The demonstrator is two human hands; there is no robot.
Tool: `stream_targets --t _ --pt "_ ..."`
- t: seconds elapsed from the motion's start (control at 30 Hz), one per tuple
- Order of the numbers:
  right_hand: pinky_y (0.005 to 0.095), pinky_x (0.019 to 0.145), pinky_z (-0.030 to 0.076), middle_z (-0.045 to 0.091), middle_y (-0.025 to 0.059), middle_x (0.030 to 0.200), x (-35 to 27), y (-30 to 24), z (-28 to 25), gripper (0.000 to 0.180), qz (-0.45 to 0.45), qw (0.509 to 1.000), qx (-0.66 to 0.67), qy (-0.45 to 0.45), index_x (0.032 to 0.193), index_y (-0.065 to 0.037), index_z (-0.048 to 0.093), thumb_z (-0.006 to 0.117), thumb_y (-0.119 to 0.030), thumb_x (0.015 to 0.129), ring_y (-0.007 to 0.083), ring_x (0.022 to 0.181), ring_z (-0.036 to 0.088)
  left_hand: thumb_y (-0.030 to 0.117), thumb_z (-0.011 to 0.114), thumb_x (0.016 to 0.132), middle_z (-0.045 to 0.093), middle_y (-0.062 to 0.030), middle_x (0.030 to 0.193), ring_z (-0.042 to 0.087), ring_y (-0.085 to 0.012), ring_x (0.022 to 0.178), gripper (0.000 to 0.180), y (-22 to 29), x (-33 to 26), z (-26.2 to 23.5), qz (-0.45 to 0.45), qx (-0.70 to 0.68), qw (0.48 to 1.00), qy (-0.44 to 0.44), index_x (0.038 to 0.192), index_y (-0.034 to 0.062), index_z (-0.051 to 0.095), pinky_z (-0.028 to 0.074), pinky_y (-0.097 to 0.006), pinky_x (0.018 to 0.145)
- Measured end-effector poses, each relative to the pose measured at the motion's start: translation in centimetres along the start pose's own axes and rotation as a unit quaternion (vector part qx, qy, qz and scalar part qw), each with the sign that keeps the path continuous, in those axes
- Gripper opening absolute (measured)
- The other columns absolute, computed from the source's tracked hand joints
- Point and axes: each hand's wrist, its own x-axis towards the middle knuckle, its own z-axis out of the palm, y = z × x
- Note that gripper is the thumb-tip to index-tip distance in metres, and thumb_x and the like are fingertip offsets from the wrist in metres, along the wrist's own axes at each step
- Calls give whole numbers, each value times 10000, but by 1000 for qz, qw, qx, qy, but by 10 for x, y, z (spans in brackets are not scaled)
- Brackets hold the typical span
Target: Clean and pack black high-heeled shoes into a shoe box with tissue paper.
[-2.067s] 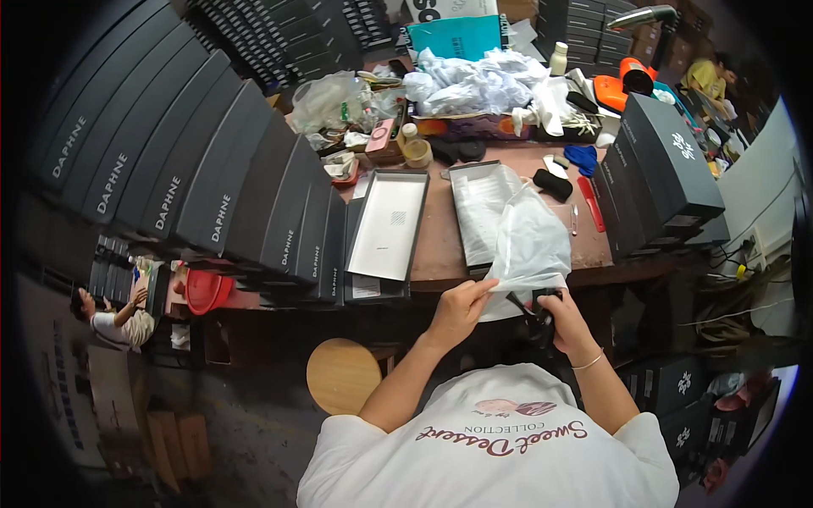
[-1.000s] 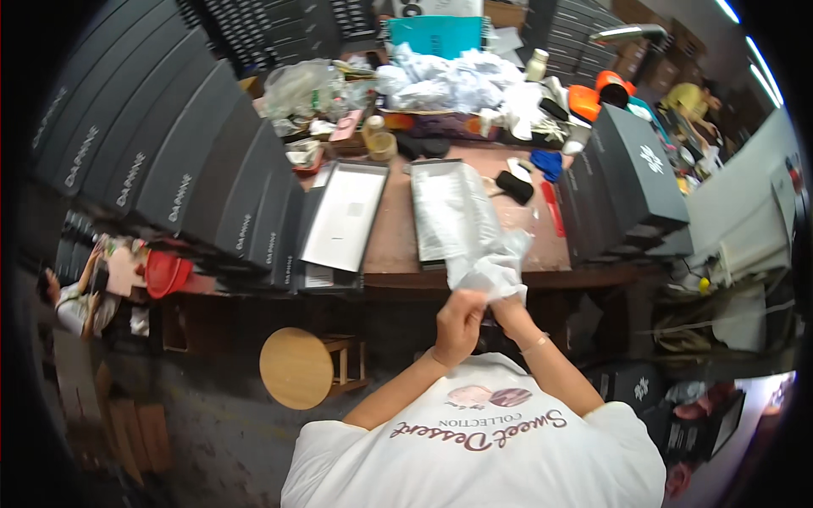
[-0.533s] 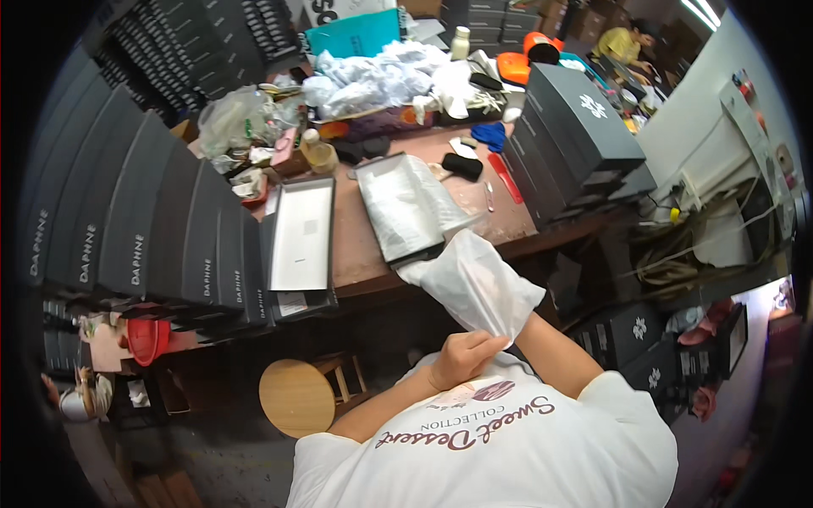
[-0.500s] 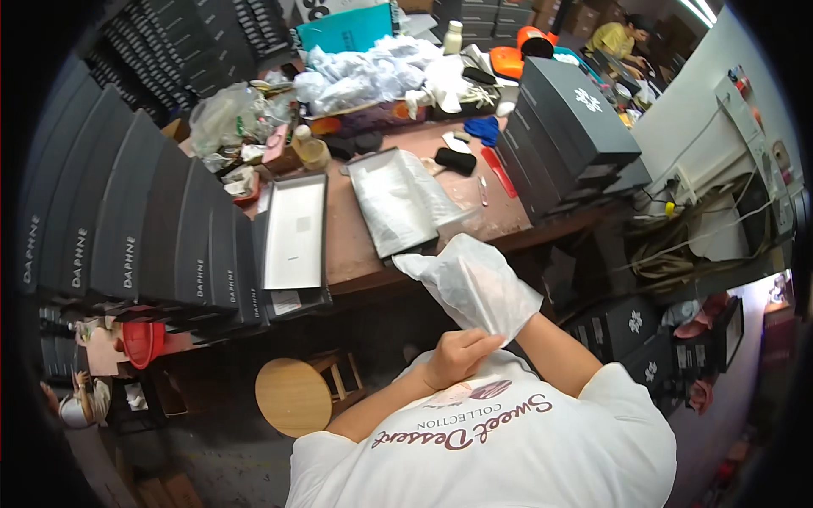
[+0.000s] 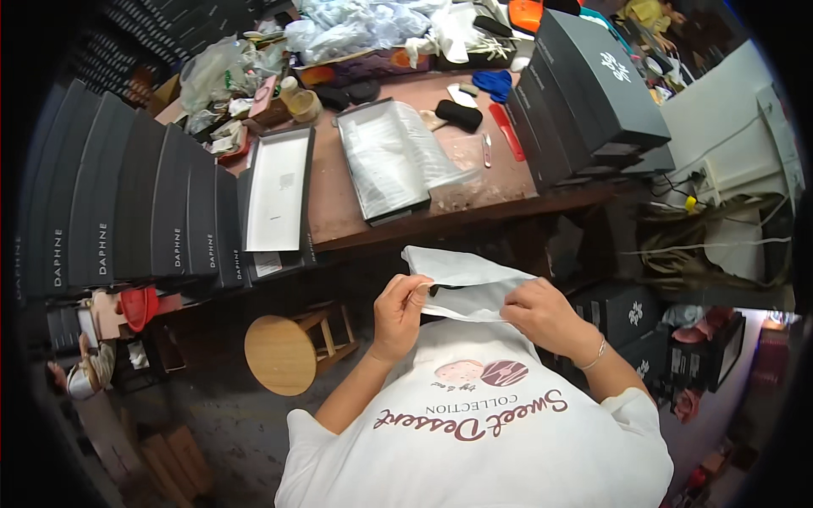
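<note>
A white, thin bag [image 5: 474, 269] hangs in front of my shirt, between me and the table edge. My left hand [image 5: 400, 315] pinches the left corner of its mouth. My right hand [image 5: 549, 315], with a bracelet on the wrist, grips the right side of the mouth. The opening gapes between the two hands, facing me. Something small and dark shows just inside, by my left fingertips; its kind is hidden. On the table beyond lies an open shoe box [image 5: 381, 161] lined with white tissue paper, and left of it an upturned box lid [image 5: 279, 190].
Stacked dark shoe boxes stand at left [image 5: 127, 195] and at right [image 5: 584, 93]. A red tool [image 5: 506, 131], a black brush-like thing [image 5: 458, 115] and a blue cloth [image 5: 493, 84] lie on the table. A round wooden stool [image 5: 284, 354] stands below left. Other people are at far left and upper right.
My right hand has come out of the bag and now grips its rim. My left hand has moved left and up, and the mouth is spread open. The view has tilted lower.
</note>
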Motion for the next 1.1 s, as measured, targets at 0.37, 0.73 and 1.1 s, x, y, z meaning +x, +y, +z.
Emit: stream_targets --t 0.37,0.73,1.1 --pt "338 687 502 613 117 849 78 57 -14 188 -179 931 316 -31 894 0 637 680 27 712 280 776 616 451 344 1002 609 -97 973 590 -196 953 529 -15 -33 -7 -158 -326 928 -88 922 -6 599 454 -350 880" --pt "375 656 501 571 127 842 106 -28 49 132 -461 812 279 -224 873 -17 614 632 -84 761 306 726 612 111 638 852 441 -164 1336 484 -227 1182 760 -54 -105 31 -460 -322 817 131 1469 77 195 418 -339 971" --pt "382 828 475 618 178 1000 167 -36 39 252 -359 794 416 -262 1022 1 616 627 -104 793 327 914 598 -64 540 752 617 -95 1109 621 -174 942 554 -53 -12 -11 -275 -423 829 240 1290 54 485 516 -289 823"
